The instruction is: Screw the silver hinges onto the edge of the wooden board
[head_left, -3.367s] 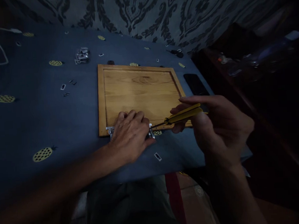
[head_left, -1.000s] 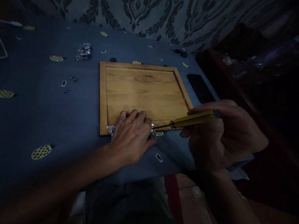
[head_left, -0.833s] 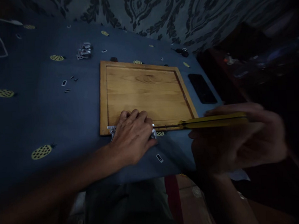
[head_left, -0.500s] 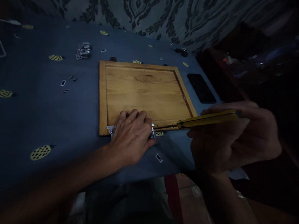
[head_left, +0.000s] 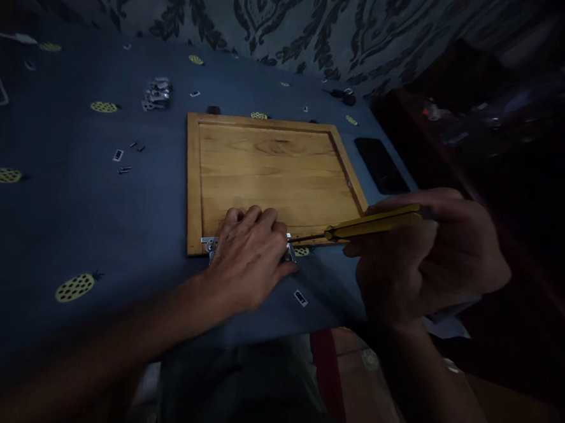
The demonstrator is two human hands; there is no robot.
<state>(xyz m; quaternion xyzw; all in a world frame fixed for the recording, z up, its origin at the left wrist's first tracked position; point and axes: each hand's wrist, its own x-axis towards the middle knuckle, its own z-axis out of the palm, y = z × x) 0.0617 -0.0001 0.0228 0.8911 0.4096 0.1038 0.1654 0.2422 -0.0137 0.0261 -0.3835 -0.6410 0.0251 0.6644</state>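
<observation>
Panel (head_left: 270,167), wooden, on blue cloth (head_left: 105,216): metal fittings (head_left: 210,245) at near edge, partly under left hand (head_left: 250,259), fingers bunched; right hand (head_left: 429,263) pinching yellow screwdriver (head_left: 376,223); fastening seems part-done, tip obscured, loose screws (head_left: 125,170) to panel's left.

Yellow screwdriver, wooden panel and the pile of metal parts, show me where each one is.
Yellow screwdriver (head_left: 360,226): head view, on the handle.
Wooden panel (head_left: 273,174): head view, on the bare middle of its face.
Pile of metal parts (head_left: 157,95): head view, around the middle of the pile.
</observation>
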